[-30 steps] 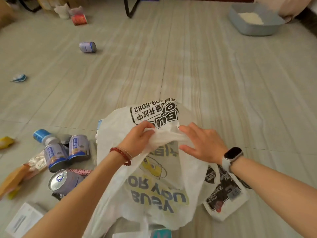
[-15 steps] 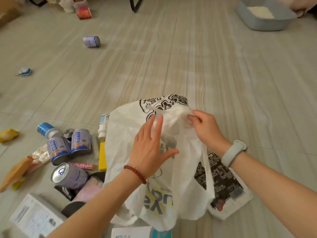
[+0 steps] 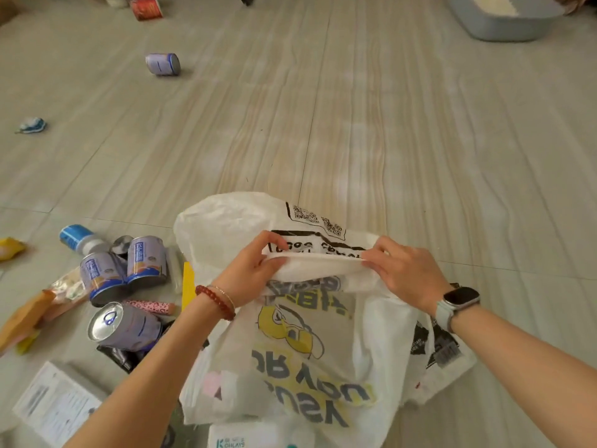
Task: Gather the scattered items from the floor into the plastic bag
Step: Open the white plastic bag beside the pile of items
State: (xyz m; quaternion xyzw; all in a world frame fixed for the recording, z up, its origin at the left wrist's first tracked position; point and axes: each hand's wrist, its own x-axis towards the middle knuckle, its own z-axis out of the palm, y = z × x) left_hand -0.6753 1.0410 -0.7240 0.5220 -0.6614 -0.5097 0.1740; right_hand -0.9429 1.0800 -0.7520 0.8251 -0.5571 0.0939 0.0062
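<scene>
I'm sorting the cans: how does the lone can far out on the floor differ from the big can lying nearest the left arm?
The lone can lies apart on bare floor; the big can lies amid the clutter. The big can's silver pull-tab top faces the camera; the lone can's does not. Both are purple and on their sides.

Plastic bag: thin white film, crinkling, semi-translucent, matt with printed patches showing through. Cans: metal, glossy printed wraps; the lying can is showing a bright, shiny aluminium top. Floor: smooth wood-grain planks giving off a soft sheen. Box: matt white card. Tub: grey matt plastic.
</scene>
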